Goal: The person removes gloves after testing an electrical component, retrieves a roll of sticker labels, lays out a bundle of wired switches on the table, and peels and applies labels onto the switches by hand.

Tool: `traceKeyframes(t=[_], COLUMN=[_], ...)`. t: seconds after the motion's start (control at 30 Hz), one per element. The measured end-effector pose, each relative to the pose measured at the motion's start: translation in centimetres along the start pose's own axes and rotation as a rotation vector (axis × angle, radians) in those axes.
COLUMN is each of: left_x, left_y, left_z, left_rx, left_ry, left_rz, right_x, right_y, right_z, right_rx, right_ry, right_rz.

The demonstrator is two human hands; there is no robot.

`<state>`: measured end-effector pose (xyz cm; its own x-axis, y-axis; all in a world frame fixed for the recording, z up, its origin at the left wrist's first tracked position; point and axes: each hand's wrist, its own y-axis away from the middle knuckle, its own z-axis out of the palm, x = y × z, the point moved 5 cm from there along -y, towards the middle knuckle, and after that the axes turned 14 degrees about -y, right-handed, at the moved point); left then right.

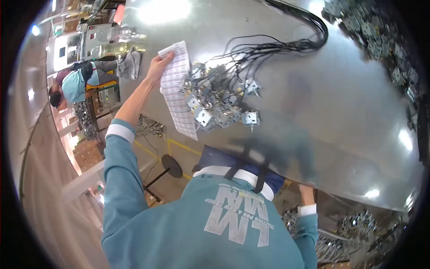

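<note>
My left hand point(158, 67) is closed on the top end of a long sheet of printed labels point(177, 92), its upper edge curled over. The sheet hangs down past the table's near edge. Right beside it lies a heap of grey metal box-shaped parts point(215, 96), joined to thin black cables point(273, 46). My right hand point(307, 193) is down at the near table edge, low on the right; its fingers are hidden, so whether it holds anything does not show.
A large pile of similar metal parts point(371, 33) runs along the right side of the shiny metal table point(349, 121). Bundles of parts point(356, 226) sit below its edge. At left are a grey cloth point(129, 65), clear bottles point(117, 33) and another person point(80, 83).
</note>
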<state>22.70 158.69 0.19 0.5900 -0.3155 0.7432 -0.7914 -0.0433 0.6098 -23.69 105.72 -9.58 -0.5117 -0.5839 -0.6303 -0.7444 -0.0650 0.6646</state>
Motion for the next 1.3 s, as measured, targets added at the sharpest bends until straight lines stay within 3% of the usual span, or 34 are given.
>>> traceKeyframes(t=[0.1,0.2,0.33,0.43,0.47,0.5,0.57,0.63,0.73,0.8,1.0,1.07,1.13,1.23,1.3], left_x=[-0.5,0.8,0.9,1.6,1.6,1.6,2.3,1.9,1.2,1.8,0.5,-1.1,-1.9,-5.7,-7.3], left_y=[-0.1,0.9,0.4,1.7,1.9,2.5,4.9,6.1,6.6,9.3,14.2,14.8,17.7,18.7,19.2], left_z=[0.0,1.5,1.6,1.5,0.8,0.1,-0.2,0.1,-0.2,0.6,-2.6,-4.6,-6.2,-8.6,-9.3], left_rx=[0.042,0.115,0.045,-0.032,-0.028,-0.003,0.103,0.109,0.329,0.132,0.179,0.258,0.476,0.537,0.354], left_ry=[-0.093,-0.195,-0.221,-0.195,-0.32,-0.314,-0.674,-0.676,-0.792,-0.681,-0.472,-0.4,-0.582,-0.494,-0.339], left_rz=[0.019,0.039,0.15,0.236,0.307,0.334,0.484,0.528,0.526,0.451,0.48,0.6,0.544,0.593,0.596], right_x=[5.0,4.6,0.0,-5.5,-7.2,-9.2,-12.4,-15.6,-20.4,-21.5,-23.3,-24.3,-26.0,-26.1,-25.0], right_y=[4.8,2.1,3.1,5.2,5.6,6.1,7.2,8.6,9.7,10.2,12.4,12.3,11.5,9.7,8.2], right_z=[-0.8,-1.2,-2.2,-4.4,-5.1,-5.3,-5.1,-5.0,-5.3,-5.3,-6.2,-6.7,-7.5,-7.9,-6.7], right_rx=[-0.073,-0.122,-0.44,-0.455,-0.439,-0.482,-0.507,-0.594,-0.513,-0.484,-0.428,-0.381,-0.309,-0.283,-0.3], right_ry=[0.137,0.257,0.288,0.355,0.377,0.283,0.205,-0.029,-0.011,-0.019,-0.051,-0.048,-0.017,-0.021,0.084], right_rz=[-0.161,-0.322,0.113,0.079,0.058,0.007,-0.069,-0.055,-0.122,-0.173,-0.244,-0.289,-0.384,-0.383,-0.417])
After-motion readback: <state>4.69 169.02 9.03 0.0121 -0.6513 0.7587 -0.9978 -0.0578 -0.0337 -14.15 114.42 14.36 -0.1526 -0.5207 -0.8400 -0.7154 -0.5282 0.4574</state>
